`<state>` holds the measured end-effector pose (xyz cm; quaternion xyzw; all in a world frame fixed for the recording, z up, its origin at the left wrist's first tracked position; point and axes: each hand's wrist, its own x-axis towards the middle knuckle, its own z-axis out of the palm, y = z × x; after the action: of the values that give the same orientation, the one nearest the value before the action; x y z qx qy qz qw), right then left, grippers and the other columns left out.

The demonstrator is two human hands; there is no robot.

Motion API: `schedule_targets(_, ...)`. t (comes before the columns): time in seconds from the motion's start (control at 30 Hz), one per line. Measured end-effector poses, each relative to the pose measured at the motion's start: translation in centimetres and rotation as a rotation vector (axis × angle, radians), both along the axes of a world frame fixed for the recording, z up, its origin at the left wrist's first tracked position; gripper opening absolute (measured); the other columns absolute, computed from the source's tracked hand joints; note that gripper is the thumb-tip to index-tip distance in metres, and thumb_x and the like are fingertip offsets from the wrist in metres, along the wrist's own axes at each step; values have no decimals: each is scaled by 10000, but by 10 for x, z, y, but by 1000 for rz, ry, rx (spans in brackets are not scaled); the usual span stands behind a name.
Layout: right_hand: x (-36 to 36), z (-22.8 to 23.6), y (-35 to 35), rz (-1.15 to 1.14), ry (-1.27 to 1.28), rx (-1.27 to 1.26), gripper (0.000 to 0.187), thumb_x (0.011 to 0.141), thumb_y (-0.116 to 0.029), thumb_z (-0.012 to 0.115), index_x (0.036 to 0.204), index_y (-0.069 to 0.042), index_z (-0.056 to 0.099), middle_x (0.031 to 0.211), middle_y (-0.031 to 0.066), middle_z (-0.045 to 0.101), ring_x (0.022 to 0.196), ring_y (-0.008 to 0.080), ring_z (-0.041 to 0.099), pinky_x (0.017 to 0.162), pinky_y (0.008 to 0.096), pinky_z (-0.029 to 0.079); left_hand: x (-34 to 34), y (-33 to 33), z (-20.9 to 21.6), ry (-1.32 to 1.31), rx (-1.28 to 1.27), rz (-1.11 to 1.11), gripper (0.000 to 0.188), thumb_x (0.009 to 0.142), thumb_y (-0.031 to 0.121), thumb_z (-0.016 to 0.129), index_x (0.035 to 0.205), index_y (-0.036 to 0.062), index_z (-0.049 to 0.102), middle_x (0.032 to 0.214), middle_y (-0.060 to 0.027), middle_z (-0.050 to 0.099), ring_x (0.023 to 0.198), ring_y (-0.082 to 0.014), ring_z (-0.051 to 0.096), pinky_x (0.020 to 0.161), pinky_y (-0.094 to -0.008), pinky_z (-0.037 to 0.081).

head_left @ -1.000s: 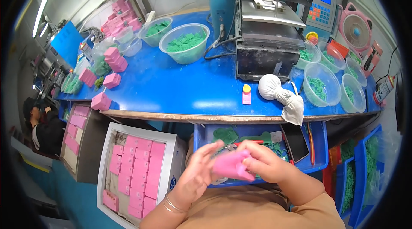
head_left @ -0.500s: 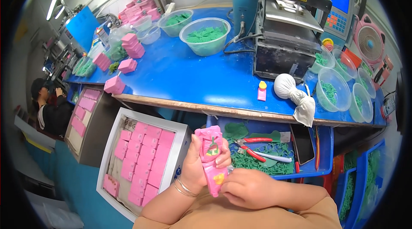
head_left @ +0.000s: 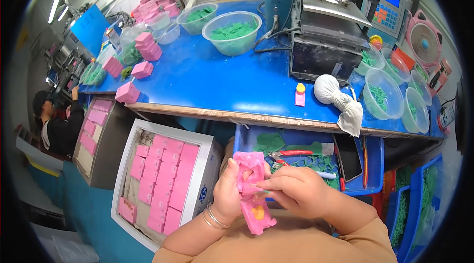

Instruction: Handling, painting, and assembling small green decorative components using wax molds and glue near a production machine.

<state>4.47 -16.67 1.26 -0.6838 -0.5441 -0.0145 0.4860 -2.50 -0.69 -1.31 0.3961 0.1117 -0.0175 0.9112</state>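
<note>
My left hand [head_left: 228, 191] is closed round a pink mold [head_left: 255, 218] lying in two joined halves, one above the other. A yellow piece sits in the lower half, and a small reddish-yellow spot shows in the hollow of the upper half. My right hand [head_left: 296, 189] is over the mold where the halves meet, its fingers pinched together. A bit of green [head_left: 267, 192] shows at its fingertips, mostly hidden by the fingers.
A blue tray [head_left: 377, 174] ahead holds green scraps, pliers [head_left: 296, 153] and a phone [head_left: 348, 159]. A white box [head_left: 129, 159] of pink blocks stands at left. On the blue table are a press [head_left: 323, 41], bowls [head_left: 232, 41] and a tied white cloth bag [head_left: 328, 89]. Another person [head_left: 58, 127] sits far left.
My right hand has moved up from beside the lower half to where the halves meet. The green piece that lay in the upper half is gone from there. The mold has moved slightly down.
</note>
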Motion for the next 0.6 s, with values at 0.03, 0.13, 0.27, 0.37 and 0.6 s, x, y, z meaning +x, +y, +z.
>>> schedule_targets(0.03, 0, -3, 1, -25, 23, 43, 162, 806, -63, 644, 954, -40, 582, 791, 96, 615, 616, 222, 605, 547, 300, 475, 1, 0, -1, -24, 26, 13, 680, 931, 585, 245, 1075, -23, 512, 831, -104, 581, 761, -185, 589, 663, -306, 482)
schedule_targets(0.13, -6, -12, 3, -17, 618, 25, 101, 871, -47, 576, 965, -13, 564, 814, 97, 649, 613, 158, 606, 542, 268, 471, 3, -2, 6, -74, 8, -47, 713, 918, 606, 257, 1076, -45, 503, 749, -98, 566, 660, -176, 564, 609, -289, 462)
schedule_targets(0.27, -9, -29, 11, 84, 1444, 274, 73, 949, -86, 471, 927, -18, 481, 818, 159, 649, 584, 109, 551, 484, 220, 402, 8, 0, 7, -69, -23, -98, 707, 917, 609, 254, 1039, -40, 506, 690, -98, 548, 563, -165, 515, 533, -269, 410)
schedule_targets(0.37, -10, -40, 11, 65, 1568, 302, 113, 946, -128, 493, 898, -32, 455, 723, 95, 577, 560, 100, 510, 442, 222, 346, 10, 2, 3, -39, -83, -104, 696, 922, 602, 240, 1011, -35, 508, 681, -100, 543, 544, -167, 501, 514, -267, 398)
schedule_targets(0.6, 4, -2, 8, -190, 473, 13, 93, 837, -105, 616, 876, -28, 582, 788, 69, 506, 764, 192, 522, 666, 311, 424, 4, 4, -5, -85, -69, -137, 509, 966, 450, 339, 1119, -12, 490, 841, -78, 545, 607, -141, 518, 551, -262, 423)
